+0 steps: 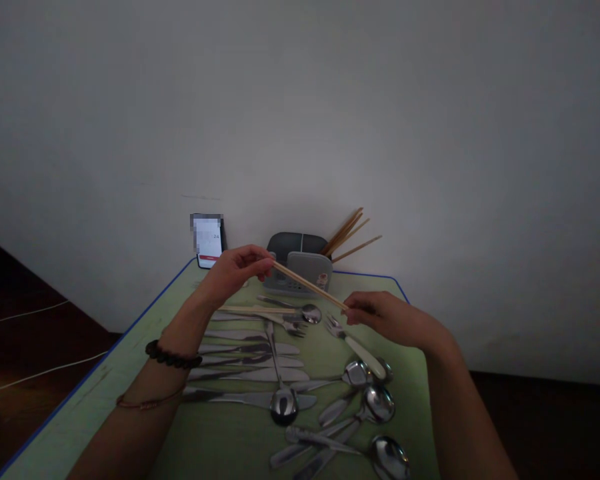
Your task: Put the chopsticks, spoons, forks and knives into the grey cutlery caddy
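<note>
A pair of light wooden chopsticks (307,283) slants between my two hands, above the table. My left hand (245,268) pinches their upper left end, and my right hand (373,312) pinches the lower right end. Just behind them stands a grey utensil holder (300,267), with several darker chopsticks (345,233) leaning out of its right side. Beneath my right hand lies a fork with a pale handle (363,353). Near my left forearm, several table knives (260,375) lie in a row, with a spoon (284,403) across them.
Several metal spoons (379,403) are heaped at the front right of the green table (220,440). Another fork (293,325) and a small spoon (311,313) lie in front of the holder. A phone (210,245) leans on the white wall at the back left.
</note>
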Demonstrator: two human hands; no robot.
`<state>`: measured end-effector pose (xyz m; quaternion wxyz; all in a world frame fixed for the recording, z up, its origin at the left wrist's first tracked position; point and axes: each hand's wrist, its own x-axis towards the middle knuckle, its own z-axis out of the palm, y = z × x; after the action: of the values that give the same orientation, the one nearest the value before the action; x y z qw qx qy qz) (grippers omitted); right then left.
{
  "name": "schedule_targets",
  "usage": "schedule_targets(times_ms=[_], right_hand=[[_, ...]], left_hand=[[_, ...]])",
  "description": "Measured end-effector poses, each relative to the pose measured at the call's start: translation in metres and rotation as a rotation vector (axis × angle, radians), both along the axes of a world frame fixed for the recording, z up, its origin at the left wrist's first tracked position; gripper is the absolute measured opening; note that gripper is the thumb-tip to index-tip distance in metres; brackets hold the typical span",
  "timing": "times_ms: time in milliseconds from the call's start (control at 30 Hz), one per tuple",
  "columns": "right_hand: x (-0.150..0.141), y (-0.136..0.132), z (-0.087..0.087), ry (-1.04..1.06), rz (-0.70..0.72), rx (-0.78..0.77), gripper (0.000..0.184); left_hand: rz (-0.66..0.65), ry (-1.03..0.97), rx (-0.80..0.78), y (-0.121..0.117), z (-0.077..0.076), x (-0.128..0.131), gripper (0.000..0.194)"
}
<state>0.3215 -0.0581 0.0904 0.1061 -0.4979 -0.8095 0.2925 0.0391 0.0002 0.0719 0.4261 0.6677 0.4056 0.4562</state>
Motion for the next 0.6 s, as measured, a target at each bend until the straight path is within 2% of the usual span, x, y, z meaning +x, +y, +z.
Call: schedule_targets(times_ms=[233,333,467,600], right_hand=[[-0.025,-0.001,0.001,0.061,0.051,-0.02,0.029],[-0.021,0.002,-0.002,0.045,0.04,0.08,0.028],[-0.011,0.006,-0.005,0.019,-0.041,0.243,0.025],[-0.012,0.007,-0.004,0.09,-0.032,0.232,0.027]], left_hand=[[-0.062,0.071,0.053,-0.001,-0.002,0.005,0.023],[-0.07,0.082,0.042,-0.001,-0.002,0.003,0.022],[-0.026,0.08,0.044,-0.001,-0.001,0.002,0.023],[0.031,0.109,0.061,-0.002,0.003,0.003,0.026]])
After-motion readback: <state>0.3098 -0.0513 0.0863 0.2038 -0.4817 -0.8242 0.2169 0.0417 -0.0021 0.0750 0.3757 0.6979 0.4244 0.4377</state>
